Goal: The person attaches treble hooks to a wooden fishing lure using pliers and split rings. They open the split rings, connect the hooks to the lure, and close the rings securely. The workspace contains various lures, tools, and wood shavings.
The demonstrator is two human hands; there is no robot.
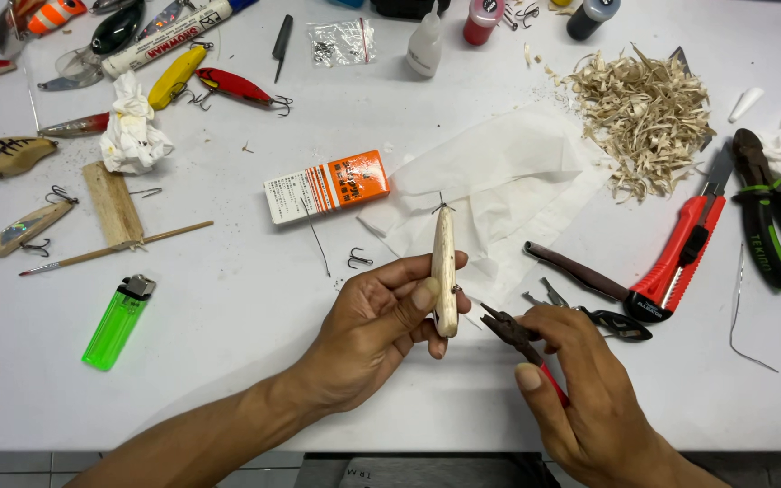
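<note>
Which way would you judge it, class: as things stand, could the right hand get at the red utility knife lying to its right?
Probably not at once: the right hand is shut on small pliers. The path to the red utility knife looks open, with only another small tool lying between.

The lower part of the wooden lure body (445, 271) is covered by the left hand (374, 325). The pliers (522, 348) handles are hidden inside the right hand (589, 398). At twelve o'clock, bottles (481, 18) are cut off by the edge.
</note>
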